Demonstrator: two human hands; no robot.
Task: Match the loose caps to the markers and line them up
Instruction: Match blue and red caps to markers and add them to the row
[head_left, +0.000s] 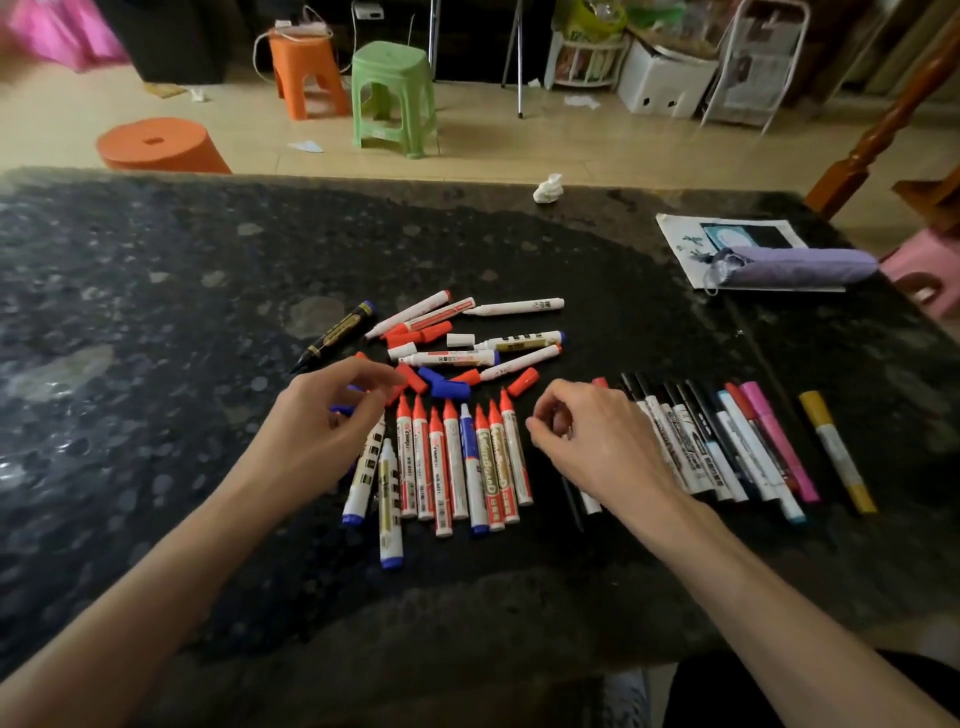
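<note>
Left hand (332, 415) hovers over the counter (156, 322), grip half curled, thumb and forefinger pinched near a red cap (413, 378); something blue (343, 409) shows under the fingers — cannot tell if it is held. Up and left of that grip lies a black marker (337, 332), uncapped, tip toward the near left. Just right of it, between the two hands, a row of red-capped markers (457, 457) stands side by side, one blue-labelled among them, two blue-ended ones (387, 499) askew at its left edge. Beyond both grips: the unsorted pile (467, 338) — white barrels, loose red and blue caps (444, 385), one white cap (460, 340).

Right hand (592, 441) has its grip loosely closed, fingers tucked, nothing visibly in it. Right of that grip, a second row: black-capped markers (685, 436), then pink (774, 436) and yellow (836, 452) ones.

Handling, by judgement: caps are light, hard, smooth plastic — likely to roll or skid on polished stone, so pinch across the sides. Barrels stiff, light; hold mid-barrel, push cap on straight.
</note>
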